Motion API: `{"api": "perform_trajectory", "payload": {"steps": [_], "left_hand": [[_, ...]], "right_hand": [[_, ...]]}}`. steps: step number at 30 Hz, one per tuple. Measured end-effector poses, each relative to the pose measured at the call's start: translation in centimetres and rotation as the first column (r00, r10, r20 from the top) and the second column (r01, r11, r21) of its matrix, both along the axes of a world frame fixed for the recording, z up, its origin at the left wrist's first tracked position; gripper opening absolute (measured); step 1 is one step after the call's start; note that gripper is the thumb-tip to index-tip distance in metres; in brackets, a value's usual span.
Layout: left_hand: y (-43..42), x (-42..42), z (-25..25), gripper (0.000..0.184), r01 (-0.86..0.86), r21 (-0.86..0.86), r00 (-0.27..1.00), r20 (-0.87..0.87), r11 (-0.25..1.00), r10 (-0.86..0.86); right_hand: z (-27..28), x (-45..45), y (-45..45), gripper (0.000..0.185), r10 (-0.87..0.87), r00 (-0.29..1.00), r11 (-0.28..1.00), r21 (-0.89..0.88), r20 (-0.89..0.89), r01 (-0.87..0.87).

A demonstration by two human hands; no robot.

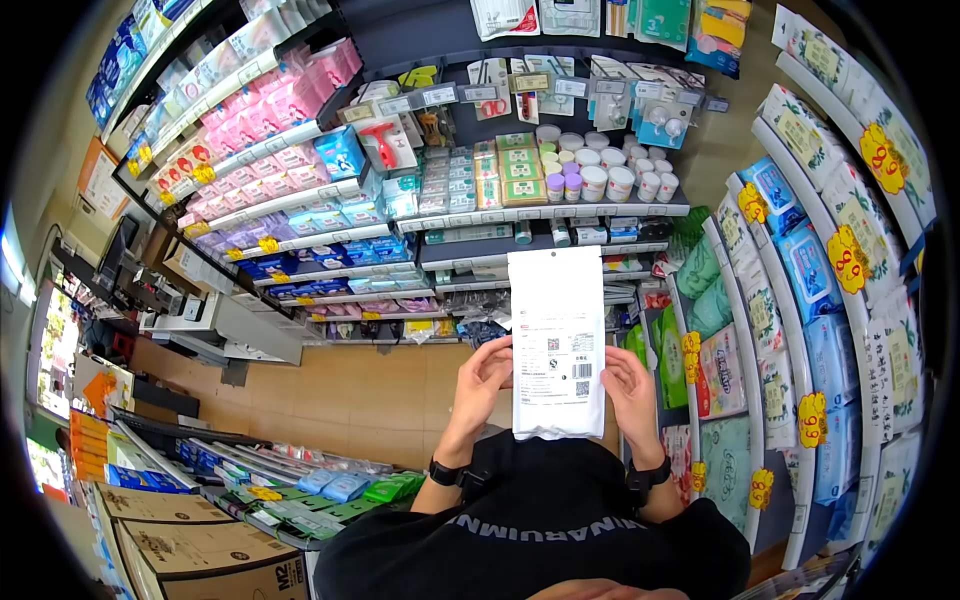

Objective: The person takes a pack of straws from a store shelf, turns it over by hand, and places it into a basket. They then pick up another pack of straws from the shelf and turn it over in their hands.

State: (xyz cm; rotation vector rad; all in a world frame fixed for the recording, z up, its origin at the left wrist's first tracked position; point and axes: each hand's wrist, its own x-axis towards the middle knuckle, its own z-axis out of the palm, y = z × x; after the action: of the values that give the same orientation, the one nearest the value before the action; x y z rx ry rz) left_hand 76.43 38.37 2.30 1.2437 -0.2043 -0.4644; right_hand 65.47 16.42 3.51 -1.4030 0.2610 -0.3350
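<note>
A white, tall packet (pixel 557 285) is held upright in front of my chest, its printed back with small text, a barcode and square codes facing me. It has a small hang hole near the top edge. My left hand (pixel 483 385) grips its left edge at mid-height, fingers curled behind it. On the opposite edge my right hand (pixel 630 388) holds it the same way, thumb near the side. The fingertips behind the packet are hidden. A dark band sits on each wrist.
Ahead, a shelf unit (pixel 560 210) carries boxes, round tubs (pixel 593 182) and hanging packs. Pink and blue packs fill the left shelves (pixel 270 150). Close on my right, curved shelves hold wipes packs (pixel 808 268) with yellow price tags. Cardboard boxes (pixel 205 545) stand at lower left, beside tiled floor (pixel 390 390).
</note>
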Motion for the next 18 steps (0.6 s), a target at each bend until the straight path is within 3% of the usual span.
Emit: {"api": "perform_trajectory", "payload": {"steps": [18], "left_hand": [[-0.2, 0.13, 0.43, 0.038, 0.006, 0.016, 1.0, 0.006, 1.0, -0.006]], "right_hand": [[-0.23, 0.17, -0.06, 0.039, -0.001, 1.0, 0.999, 0.051, -0.004, 0.001]]}}
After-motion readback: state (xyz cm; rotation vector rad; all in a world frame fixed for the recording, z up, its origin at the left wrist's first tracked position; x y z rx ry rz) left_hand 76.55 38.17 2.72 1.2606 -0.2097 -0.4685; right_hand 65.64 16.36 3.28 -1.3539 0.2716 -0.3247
